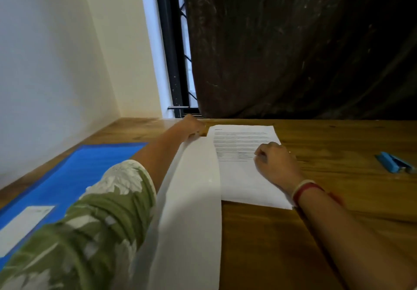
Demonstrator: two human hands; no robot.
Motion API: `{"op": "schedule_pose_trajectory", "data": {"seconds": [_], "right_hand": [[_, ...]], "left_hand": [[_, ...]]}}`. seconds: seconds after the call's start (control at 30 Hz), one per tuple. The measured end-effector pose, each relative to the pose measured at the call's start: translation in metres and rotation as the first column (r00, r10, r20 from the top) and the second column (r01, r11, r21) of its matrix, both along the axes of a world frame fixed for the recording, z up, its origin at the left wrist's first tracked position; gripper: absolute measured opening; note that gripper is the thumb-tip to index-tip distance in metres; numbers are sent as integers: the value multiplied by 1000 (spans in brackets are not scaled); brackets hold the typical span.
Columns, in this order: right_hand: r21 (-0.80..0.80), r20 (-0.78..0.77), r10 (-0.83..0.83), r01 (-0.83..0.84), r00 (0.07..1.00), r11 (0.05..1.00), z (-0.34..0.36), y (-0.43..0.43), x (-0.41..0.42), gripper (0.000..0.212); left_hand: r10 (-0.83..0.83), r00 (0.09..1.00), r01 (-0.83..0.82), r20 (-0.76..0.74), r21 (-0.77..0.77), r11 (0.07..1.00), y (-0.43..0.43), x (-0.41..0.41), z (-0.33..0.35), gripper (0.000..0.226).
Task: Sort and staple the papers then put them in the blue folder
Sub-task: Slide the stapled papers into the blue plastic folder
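A printed sheet [239,145] lies flat on the wooden surface [338,145], its lines of text towards the far end. The right hand [277,163] rests on this sheet's right half, its fingers [261,154] curled in together so the knuckles sit on the paper; nothing shows inside the curl. A red and white bangle [302,190] circles that wrist, right at the sheet's near right corner. Along the printed sheet's left edge a second, lifted sheet [191,199] rises off the surface and overlaps it, blank side showing. The left hand [191,127] grips this lifted sheet at its far end, just left of the printed sheet's far left corner, with the fingers bent over the paper's edge and mostly hidden. A green and white patterned sleeve [101,222] covers that arm. The blue folder [90,165] lies flat well to the left of the printed sheet, with a white label [24,226] at its near end. The blue stapler [394,162] lies well to the right of the printed sheet. Beyond it hangs a dark curtain [293,53].
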State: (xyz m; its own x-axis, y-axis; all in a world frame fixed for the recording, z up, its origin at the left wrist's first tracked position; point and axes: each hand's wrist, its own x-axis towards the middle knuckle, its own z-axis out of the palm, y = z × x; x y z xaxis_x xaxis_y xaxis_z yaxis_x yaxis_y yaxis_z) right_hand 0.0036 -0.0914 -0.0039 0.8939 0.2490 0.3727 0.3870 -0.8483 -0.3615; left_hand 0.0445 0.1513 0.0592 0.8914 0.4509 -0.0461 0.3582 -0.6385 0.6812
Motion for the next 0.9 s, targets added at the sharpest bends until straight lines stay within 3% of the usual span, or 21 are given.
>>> {"op": "schedule_pose_trajectory", "data": {"seconds": [0.07,0.2,0.3,0.4,0.5,0.63,0.77,0.9], "right_hand": [[-39,21,-15,16,1000,999,-1,2,4,22],[-131,78,-34,44,996,990,-1,10,7,28],[-158,76,-25,37,997,987,-1,13,8,32],[-182,85,-12,28,996,983,-2,13,8,32],[-202,110,-22,44,994,978,-2,14,6,30],[-242,119,-30,58,992,969,-1,15,1,27],[-261,93,-41,64,995,963,4,14,-4,27],[-227,74,-50,66,996,972,8,9,-10,26]], "left_hand": [[33,999,-34,-14,-61,998,-1,14,-10,39],[43,993,-10,114,-275,961,-7,32,-18,43],[133,981,-88,142,-287,954,-13,41,-22,56],[35,963,25,268,-216,976,-18,49,-30,35],[16,922,133,386,-355,925,-25,49,-40,11],[34,928,159,370,-478,864,-20,47,-35,9],[-11,911,268,411,-573,775,-13,47,-39,36],[35,897,263,440,-598,757,-21,47,-33,18]]}}
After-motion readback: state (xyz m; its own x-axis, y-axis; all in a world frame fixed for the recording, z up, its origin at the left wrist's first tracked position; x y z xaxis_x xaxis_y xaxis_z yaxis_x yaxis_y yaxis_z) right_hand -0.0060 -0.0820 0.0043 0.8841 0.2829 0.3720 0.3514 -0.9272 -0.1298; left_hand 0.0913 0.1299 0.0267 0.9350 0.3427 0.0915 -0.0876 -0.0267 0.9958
